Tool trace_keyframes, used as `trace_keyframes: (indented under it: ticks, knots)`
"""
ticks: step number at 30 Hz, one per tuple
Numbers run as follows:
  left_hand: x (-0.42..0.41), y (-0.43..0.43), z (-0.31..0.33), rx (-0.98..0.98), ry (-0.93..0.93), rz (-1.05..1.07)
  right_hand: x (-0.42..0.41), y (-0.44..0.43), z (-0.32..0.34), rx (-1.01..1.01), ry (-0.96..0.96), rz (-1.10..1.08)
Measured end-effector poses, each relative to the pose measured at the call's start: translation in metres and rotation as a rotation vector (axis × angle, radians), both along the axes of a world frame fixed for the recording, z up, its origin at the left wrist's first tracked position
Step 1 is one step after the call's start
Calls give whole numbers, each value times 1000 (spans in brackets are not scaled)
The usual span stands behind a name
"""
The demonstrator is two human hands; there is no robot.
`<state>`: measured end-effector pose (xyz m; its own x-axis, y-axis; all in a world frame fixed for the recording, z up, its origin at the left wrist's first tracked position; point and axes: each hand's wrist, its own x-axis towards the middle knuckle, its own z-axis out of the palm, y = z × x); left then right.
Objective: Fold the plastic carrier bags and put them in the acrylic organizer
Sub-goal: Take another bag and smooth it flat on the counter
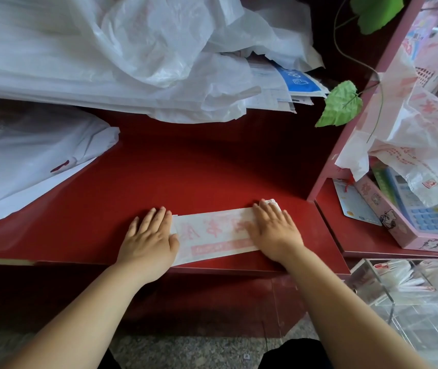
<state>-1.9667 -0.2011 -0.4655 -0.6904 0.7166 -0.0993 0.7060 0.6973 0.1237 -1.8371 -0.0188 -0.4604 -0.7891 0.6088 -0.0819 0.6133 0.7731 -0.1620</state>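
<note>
At the near edge of the red counter (186, 169), the carrier bag (214, 235) lies folded into a long flat strip with pink print, and you hold it down at both ends. Your left hand (150, 241) lies flat on its left end, fingers straight and close together. Your right hand (274, 230) lies flat on its right end, fingers slightly spread. To your lower right, the acrylic organizer (364, 286) holds folded bags. Beyond it, loose printed bags (412, 145) heap beside a calculator (425, 209). A pile of white plastic (132, 49) covers the counter's far side.
</note>
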Motion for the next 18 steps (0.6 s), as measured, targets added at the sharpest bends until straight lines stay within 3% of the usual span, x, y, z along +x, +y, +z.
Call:
trace_keyframes:
  ticks: [4,8,10,12,14,18]
  knots:
    - [-1,-2,-2,101,-5,-3,20,6,1,76,214,-103]
    - [-7,-20,-4,479,-130,-205,41,-17,-7,307,391,-45]
    - [-11,-31,-3,368,-183,-334,48,-20,-9,346,366,-11]
    - [-17,-39,-5,190,-36,-434,46,-19,-4,279,350,6]
    - [-21,-46,-7,151,88,-499,37,-16,3,193,246,20]
    - [-20,-55,-22,495,242,-596,6,-5,6,118,81,185]
